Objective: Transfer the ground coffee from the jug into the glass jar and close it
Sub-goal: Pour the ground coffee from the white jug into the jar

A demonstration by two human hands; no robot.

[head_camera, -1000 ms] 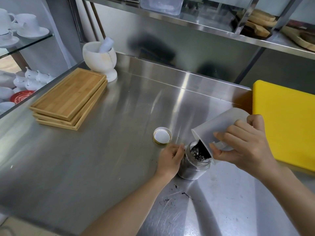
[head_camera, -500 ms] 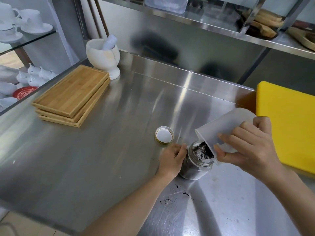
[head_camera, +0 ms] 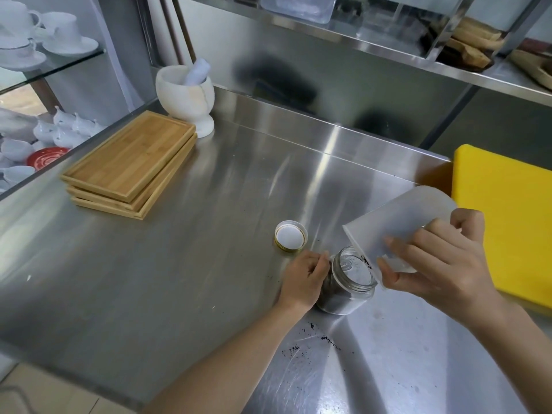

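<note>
A small glass jar (head_camera: 348, 289) stands on the steel counter (head_camera: 179, 279), tilted a little, with dark ground coffee in its lower part. My left hand (head_camera: 304, 277) grips its left side. My right hand (head_camera: 433, 264) holds a translucent white plastic jug (head_camera: 397, 222), tipped mouth-down over the jar's rim. Only a few dark grains cling to the jug's lip. The jar's lid (head_camera: 290, 235) lies upside down, gold rim up, on the counter just behind my left hand.
Spilled coffee grains (head_camera: 316, 336) dot the counter in front of the jar. A yellow cutting board (head_camera: 507, 210) lies at the right. Stacked wooden trays (head_camera: 131, 164) and a white mortar with pestle (head_camera: 186, 95) sit at the back left. Shelves of white crockery (head_camera: 38, 37) stand further left.
The coffee that was sliding out of the jug has dropped into the jar; the jug's mouth now looks nearly bare. Both hands keep their holds.
</note>
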